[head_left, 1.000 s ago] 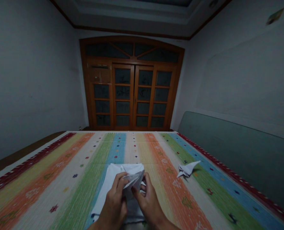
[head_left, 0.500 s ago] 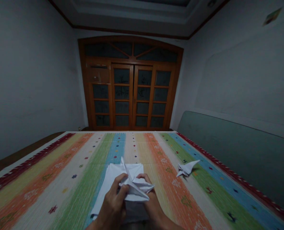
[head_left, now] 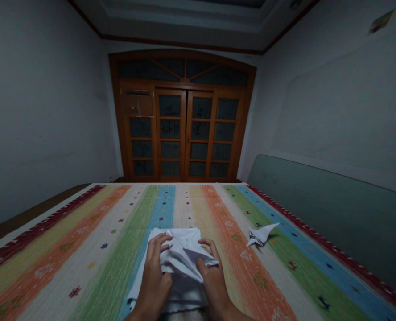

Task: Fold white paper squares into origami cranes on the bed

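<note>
Currently, the folded paper (head_left: 181,258) lay between both hands, above the white stack (head_left: 187,295) at the near edge of the view. Compared with half a second earlier, two differences were noted. First, the narrow point that had stood up toward the far side no longer showed. Second, the hands had moved apart, and the paper had spread wider and lower between them. By judgement, this indicated that the piece was being opened or turned for handling, with its form unsettled.

The right hand (head_left: 213,278) pinched the right-hand point of the paper, thumb on the near face and fingers beyond. The left hand (head_left: 154,272) had its fingers curved over the left side, thumb set lower and apart; whether it pinched could not be told.

Material: thin, matte white paper with sharp creases, angled flaps and a shaded hollow toward the right. The stack beneath was flat and roughly rectangular, with uneven edges. A small paper figure (head_left: 261,235), pointed at one end, rested well apart to the right on the tablecloth (head_left: 94,249), a striped, woven-looking fabric with small motifs.
</note>
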`<state>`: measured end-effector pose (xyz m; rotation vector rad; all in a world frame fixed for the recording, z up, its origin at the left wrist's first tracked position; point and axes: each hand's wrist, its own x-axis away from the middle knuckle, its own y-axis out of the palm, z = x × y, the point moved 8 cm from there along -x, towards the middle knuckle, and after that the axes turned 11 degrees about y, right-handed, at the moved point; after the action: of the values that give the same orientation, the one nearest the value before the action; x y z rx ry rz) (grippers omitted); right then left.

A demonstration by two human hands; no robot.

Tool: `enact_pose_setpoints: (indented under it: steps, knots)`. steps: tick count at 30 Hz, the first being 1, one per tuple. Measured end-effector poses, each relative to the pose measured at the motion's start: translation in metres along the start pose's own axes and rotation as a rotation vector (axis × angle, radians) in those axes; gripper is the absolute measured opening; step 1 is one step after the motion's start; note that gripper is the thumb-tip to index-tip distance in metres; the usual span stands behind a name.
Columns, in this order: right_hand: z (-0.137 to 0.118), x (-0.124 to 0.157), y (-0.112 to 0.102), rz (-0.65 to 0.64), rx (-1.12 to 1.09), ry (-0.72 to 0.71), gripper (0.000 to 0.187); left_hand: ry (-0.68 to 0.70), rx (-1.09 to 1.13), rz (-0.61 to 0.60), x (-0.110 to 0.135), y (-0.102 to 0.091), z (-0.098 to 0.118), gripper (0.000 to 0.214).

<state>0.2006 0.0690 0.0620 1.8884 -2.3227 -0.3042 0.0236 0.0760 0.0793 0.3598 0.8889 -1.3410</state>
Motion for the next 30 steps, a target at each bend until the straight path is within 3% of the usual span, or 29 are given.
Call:
enact_pose_setpoints:
  steps: [4, 8, 12, 15, 21, 27, 30]
  knots:
    - [-0.002, -0.004, -0.005, 0.038, -0.010, -0.011, 0.026, -0.063, -0.006, 0.009, 0.004, 0.001, -0.004, 0.075]
    - [-0.006, 0.000, -0.002, 0.003, -0.065, -0.063, 0.034, 0.190, -0.213, -0.017, 0.007, 0.000, 0.019, 0.076]
    - [0.007, 0.001, -0.005, 0.008, -0.163, 0.007, 0.037, 0.496, -0.394, -0.075, 0.014, 0.000, 0.040, 0.078]
    - [0.021, -0.008, -0.010, 0.022, -0.181, 0.131, 0.041, 0.543, -0.475, -0.074, 0.013, -0.002, 0.041, 0.079]
    - [0.024, -0.019, -0.029, 0.170, -0.168, 0.181, 0.029, 0.261, -0.406, -0.019, -0.005, -0.010, 0.021, 0.074]
    - [0.025, -0.020, -0.030, 0.155, -0.159, 0.181, 0.026, -0.076, -0.205, 0.009, -0.009, -0.013, -0.020, 0.060]
    - [0.026, -0.022, -0.033, 0.175, -0.097, 0.136, 0.024, -0.158, -0.168, 0.014, -0.008, -0.013, -0.032, 0.056]
